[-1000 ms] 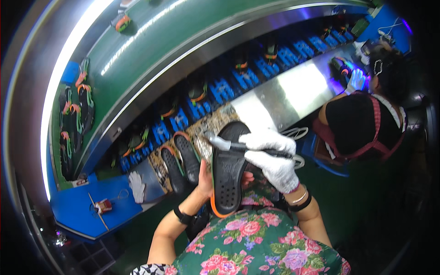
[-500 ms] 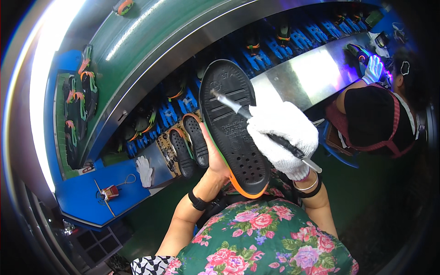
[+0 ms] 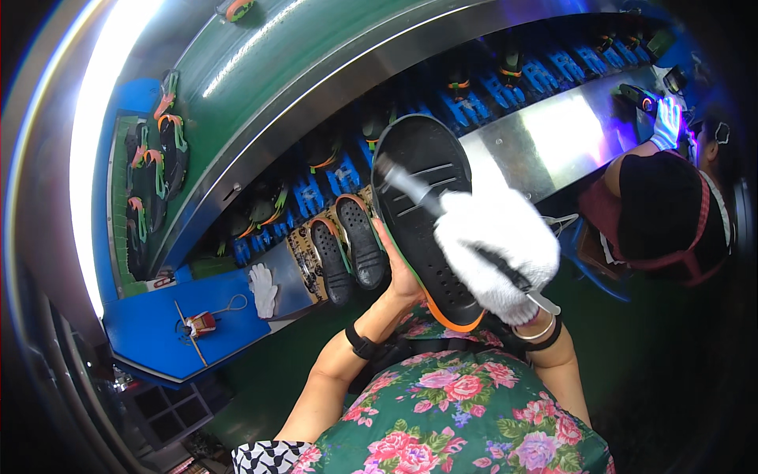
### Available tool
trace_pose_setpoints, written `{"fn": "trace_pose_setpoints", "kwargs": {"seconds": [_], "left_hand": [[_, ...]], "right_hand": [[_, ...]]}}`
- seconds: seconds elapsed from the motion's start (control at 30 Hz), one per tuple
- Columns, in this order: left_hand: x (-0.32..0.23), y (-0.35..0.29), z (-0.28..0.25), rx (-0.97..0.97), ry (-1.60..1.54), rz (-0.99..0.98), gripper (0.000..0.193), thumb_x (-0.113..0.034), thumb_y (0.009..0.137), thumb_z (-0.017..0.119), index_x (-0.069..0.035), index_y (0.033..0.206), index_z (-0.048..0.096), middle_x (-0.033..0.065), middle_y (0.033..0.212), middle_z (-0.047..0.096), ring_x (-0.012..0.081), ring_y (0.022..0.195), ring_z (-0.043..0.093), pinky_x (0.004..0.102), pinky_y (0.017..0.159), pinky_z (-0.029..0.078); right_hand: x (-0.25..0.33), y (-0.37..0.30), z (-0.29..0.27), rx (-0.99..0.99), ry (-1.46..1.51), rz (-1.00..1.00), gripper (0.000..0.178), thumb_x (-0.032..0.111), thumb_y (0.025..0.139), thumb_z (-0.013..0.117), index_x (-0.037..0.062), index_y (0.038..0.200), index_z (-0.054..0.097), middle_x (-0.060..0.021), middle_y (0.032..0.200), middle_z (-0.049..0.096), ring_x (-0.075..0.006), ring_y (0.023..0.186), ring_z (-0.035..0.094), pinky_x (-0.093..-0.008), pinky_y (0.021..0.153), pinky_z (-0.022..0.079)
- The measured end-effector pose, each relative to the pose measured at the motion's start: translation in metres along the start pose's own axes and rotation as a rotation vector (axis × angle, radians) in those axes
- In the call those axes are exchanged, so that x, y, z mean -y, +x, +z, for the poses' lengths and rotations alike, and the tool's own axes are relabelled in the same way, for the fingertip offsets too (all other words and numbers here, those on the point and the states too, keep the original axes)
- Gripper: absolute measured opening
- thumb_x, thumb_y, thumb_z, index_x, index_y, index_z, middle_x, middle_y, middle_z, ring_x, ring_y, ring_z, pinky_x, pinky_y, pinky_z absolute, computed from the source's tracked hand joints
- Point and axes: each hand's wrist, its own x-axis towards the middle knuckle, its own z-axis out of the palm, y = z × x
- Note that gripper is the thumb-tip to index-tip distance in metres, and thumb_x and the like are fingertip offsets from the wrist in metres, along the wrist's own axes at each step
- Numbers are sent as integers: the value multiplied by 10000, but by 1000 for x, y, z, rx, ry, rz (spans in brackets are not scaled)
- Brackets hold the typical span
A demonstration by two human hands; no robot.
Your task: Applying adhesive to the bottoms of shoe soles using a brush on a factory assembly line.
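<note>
My bare left hand (image 3: 400, 265) grips a black shoe sole (image 3: 422, 170) by its left side, its grooved and hole-dotted face turned up and an orange edge at the near end. In a white knit glove, my right hand (image 3: 493, 245) is closed round a brush (image 3: 414, 188) with a dark handle and pale ferrule. The bristle end, smeared by motion, lies over the sole's far left part; whether it touches cannot be told. Two more black soles (image 3: 347, 249) with small holes lie on brown cardboard just left of my left hand.
A blue table (image 3: 146, 328) at left bears a red-labelled bottle (image 3: 200, 324) and a white glove (image 3: 263, 290). Blue racks (image 3: 343, 174) with shoe parts run along a metal-edged conveyor (image 3: 260, 150). At right a co-worker (image 3: 659, 205) sits, gloved hand at a shoe. More uppers (image 3: 158, 170) lie far left.
The whole view has shifted, so things sit a little further right. My right hand has moved the brush slightly across the sole, which my left hand still grips.
</note>
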Motion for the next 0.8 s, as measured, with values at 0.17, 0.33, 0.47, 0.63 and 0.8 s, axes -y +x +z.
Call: {"fn": "trace_pose_setpoints", "kwargs": {"seconds": [0.17,0.33,0.47,0.63,0.8], "left_hand": [[1,-5,-23,153,-45,6,983,-865,959,168,-137,1570,424,99,1544,507,257,1395,508,442,1210,363],[-1,1,-31,256,-113,76,776,-709,1035,336,-95,1491,469,107,1422,596,278,1293,589,448,1135,452],[4,-10,-37,-186,121,110,745,-695,1039,376,-89,1453,498,98,1365,628,276,1251,615,462,1115,477],[-12,4,-66,249,107,72,855,-781,1008,254,-144,1556,412,59,1445,553,233,1314,541,420,1165,402],[4,4,-47,-424,427,189,966,-856,963,197,-137,1567,426,87,1417,597,275,1274,588,426,1135,449]], "right_hand": [[1,-19,19,8,-90,-47,338,62,843,747,46,1180,762,-139,1193,753,-309,1052,717,-408,887,567],[8,-12,12,59,153,-16,305,34,890,707,68,1188,764,-107,1162,755,-294,1088,709,-424,927,552],[7,-9,22,2,46,-44,305,21,826,764,68,1127,780,-119,1102,771,-279,982,735,-391,866,565],[10,-13,18,21,233,-52,301,30,811,769,33,1112,782,-130,1046,767,-298,928,730,-404,815,584],[-1,-17,26,-52,54,-74,275,39,801,796,51,1076,791,-133,1041,777,-295,907,739,-409,837,583]]}}
